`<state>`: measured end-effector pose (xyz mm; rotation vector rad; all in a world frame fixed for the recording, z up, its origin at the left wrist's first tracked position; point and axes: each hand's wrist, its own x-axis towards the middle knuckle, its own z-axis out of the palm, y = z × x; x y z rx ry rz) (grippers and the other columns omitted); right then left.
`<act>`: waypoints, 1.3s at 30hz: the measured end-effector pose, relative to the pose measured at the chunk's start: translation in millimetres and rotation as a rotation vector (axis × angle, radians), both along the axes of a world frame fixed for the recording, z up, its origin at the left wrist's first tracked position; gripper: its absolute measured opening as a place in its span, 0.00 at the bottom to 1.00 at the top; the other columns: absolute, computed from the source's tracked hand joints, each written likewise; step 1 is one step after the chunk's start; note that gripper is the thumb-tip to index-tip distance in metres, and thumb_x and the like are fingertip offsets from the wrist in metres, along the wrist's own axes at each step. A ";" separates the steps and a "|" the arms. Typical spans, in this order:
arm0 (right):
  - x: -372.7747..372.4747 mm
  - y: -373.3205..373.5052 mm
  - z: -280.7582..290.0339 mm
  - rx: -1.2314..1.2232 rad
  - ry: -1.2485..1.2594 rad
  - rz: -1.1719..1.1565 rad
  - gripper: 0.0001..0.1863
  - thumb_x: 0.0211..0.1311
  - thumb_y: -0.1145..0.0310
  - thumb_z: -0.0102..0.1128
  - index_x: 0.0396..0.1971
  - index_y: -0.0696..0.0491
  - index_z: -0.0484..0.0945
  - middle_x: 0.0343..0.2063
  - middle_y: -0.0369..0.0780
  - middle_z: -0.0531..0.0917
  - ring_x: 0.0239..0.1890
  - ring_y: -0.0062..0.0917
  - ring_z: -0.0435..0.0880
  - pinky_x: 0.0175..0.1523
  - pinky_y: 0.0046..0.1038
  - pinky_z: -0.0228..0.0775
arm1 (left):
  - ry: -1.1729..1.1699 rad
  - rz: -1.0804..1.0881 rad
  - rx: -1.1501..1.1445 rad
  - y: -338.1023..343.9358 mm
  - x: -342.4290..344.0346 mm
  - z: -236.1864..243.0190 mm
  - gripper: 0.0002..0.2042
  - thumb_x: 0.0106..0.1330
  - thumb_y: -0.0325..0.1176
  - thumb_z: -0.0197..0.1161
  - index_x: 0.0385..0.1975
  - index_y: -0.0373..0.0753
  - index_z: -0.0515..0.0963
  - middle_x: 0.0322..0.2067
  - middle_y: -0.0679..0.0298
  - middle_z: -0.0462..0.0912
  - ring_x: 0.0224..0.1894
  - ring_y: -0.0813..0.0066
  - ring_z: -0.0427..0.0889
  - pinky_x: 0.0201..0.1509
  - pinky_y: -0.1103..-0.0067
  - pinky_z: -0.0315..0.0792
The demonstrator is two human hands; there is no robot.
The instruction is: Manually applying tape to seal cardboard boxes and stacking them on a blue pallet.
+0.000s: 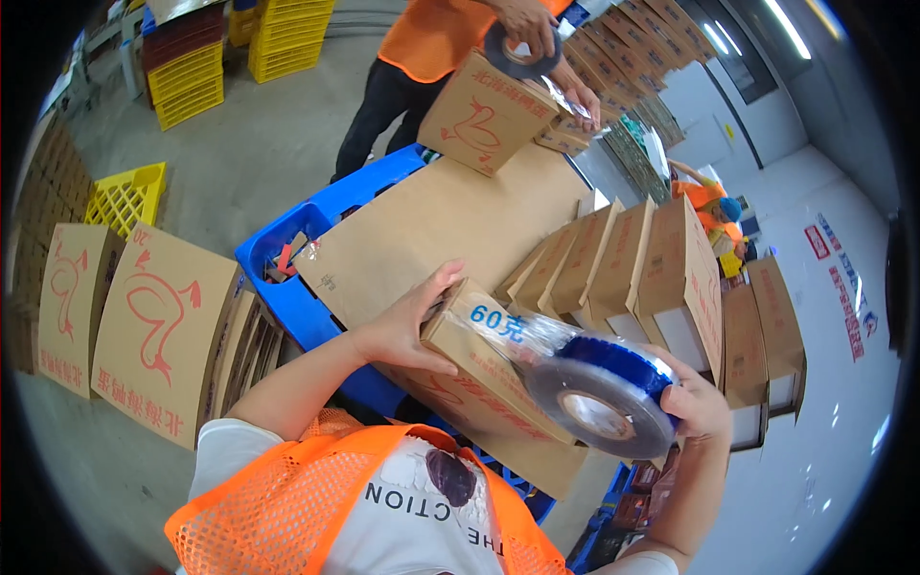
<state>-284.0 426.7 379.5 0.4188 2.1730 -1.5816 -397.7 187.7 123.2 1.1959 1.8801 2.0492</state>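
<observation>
The left hand (398,331) lies spread on the box (484,383). The right hand (695,402) grips the tape roll (604,402) (beside the box), hole facing up.

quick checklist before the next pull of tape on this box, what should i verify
1. Left hand steadies the small cardboard box: ok, palm and fingers lie on its top edge.
2. Right hand has the tape roll: ok, its grip wraps the far side of the roll.
3. Tape strip joined to the box: ok, clear film runs from roll to box top.
4. Strip flat, without wrinkles: cannot tell, glare on the film.
5. Box flaps closed under the strip: cannot tell, the hand and film cover the seam.
6. Co-worker's hands out of the way: ok, they tape another box at the far end of the cardboard sheet.
</observation>
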 end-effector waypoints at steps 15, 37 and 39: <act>44.5 52.5 -29.9 -0.208 0.200 0.088 0.51 0.29 0.49 0.75 0.54 0.62 0.62 0.47 0.40 0.72 0.50 0.24 0.69 0.56 0.25 0.58 | 0.472 -0.225 -0.893 21.9 -1.1 119.1 0.57 0.31 0.42 0.72 0.63 0.39 0.40 0.50 0.52 0.69 0.57 0.58 0.64 0.64 0.54 0.38; 66.5 86.4 -30.7 0.589 -0.261 0.199 0.33 0.51 0.41 0.50 0.39 0.59 0.77 0.35 0.48 0.80 0.38 0.34 0.79 0.44 0.27 0.68 | 0.500 -0.100 -0.841 20.0 9.2 118.3 0.53 0.26 0.47 0.72 0.56 0.29 0.54 0.47 0.55 0.73 0.57 0.59 0.64 0.66 0.56 0.34; 64.4 96.1 -49.2 0.601 -0.286 0.219 0.33 0.50 0.41 0.51 0.39 0.58 0.78 0.36 0.48 0.80 0.39 0.34 0.79 0.45 0.27 0.68 | 0.513 -0.107 -0.844 19.8 9.2 117.4 0.53 0.26 0.47 0.73 0.56 0.29 0.53 0.48 0.55 0.72 0.58 0.58 0.63 0.66 0.56 0.32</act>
